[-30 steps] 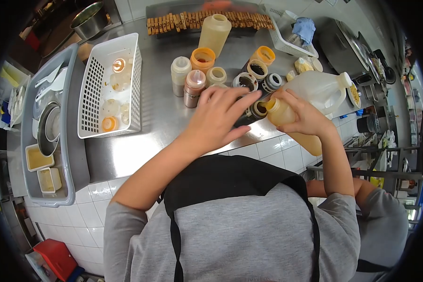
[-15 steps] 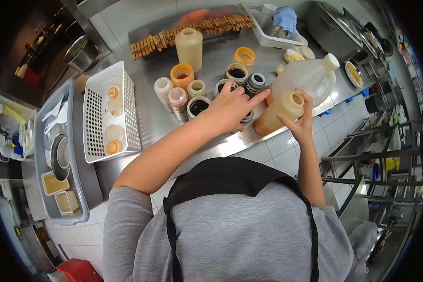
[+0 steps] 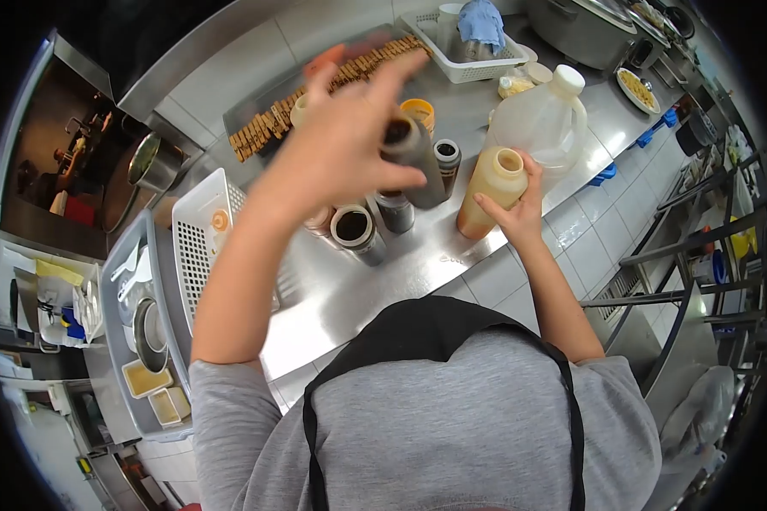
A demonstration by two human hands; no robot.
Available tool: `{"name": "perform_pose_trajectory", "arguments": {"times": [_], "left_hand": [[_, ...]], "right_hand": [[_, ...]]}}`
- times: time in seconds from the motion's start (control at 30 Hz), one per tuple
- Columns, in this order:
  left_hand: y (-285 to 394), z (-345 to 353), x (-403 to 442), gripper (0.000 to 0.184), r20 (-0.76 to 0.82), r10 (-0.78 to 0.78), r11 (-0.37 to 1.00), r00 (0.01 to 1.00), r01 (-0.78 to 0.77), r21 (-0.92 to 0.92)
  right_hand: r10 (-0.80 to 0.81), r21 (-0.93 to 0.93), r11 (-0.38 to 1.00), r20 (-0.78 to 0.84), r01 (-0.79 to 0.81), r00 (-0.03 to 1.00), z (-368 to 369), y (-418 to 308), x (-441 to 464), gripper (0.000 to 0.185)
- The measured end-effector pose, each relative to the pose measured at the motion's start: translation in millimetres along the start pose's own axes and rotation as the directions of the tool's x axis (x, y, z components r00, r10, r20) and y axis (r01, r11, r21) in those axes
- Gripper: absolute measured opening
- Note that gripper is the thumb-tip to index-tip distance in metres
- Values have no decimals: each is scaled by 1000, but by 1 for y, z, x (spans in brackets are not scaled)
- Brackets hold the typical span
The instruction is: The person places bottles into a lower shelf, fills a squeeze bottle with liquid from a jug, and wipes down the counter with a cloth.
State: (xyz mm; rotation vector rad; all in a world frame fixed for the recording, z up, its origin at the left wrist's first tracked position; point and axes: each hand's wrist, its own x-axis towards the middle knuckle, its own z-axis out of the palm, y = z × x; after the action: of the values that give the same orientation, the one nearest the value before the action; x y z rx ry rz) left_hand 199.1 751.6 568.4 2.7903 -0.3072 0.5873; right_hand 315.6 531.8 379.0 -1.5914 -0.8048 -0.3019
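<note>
My left hand [image 3: 337,140] is raised over the bottles, blurred, with its fingers spread and nothing visible in them. Its thumb overlaps a tall bottle with dark contents [image 3: 419,170]. Wrapped round an uncapped, yellowish bottle [image 3: 493,189] is my right hand [image 3: 520,209]; brownish liquid shows near the bottle's base. Other open bottles with dark contents [image 3: 355,234] stand below and beside my left hand, one [image 3: 446,157] between the tall bottle and the held one. An orange-rimmed container [image 3: 418,111] is behind them. My left hand and forearm hide several bottles.
Behind the yellowish bottle stands a large translucent jug [image 3: 541,123]. A row of clothespins [image 3: 268,128] lies at the back, beside a white basket with a blue cloth [image 3: 482,25]. Leftward are a perforated white basket [image 3: 193,268] and a grey tub [image 3: 115,315]. A plate [image 3: 638,91] lies at right.
My left hand has risen from the bottle tops and moved up and left. My right hand, first holding the yellowish bottle tilted, now has it more upright. The view has turned.
</note>
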Motion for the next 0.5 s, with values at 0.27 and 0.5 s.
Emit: {"name": "perform_pose_trajectory", "arguments": {"times": [0.27,0.5], "left_hand": [[-30,-38,18,96,1,-129,984,992,128,123],[-61,0,13,94,148,-283,957,948,289,-23]], "right_hand": [[-82,-75,994,-24,80,996,23,-6,7,78],[-47,23,999,81,45,996,6,-24,6,80]]}}
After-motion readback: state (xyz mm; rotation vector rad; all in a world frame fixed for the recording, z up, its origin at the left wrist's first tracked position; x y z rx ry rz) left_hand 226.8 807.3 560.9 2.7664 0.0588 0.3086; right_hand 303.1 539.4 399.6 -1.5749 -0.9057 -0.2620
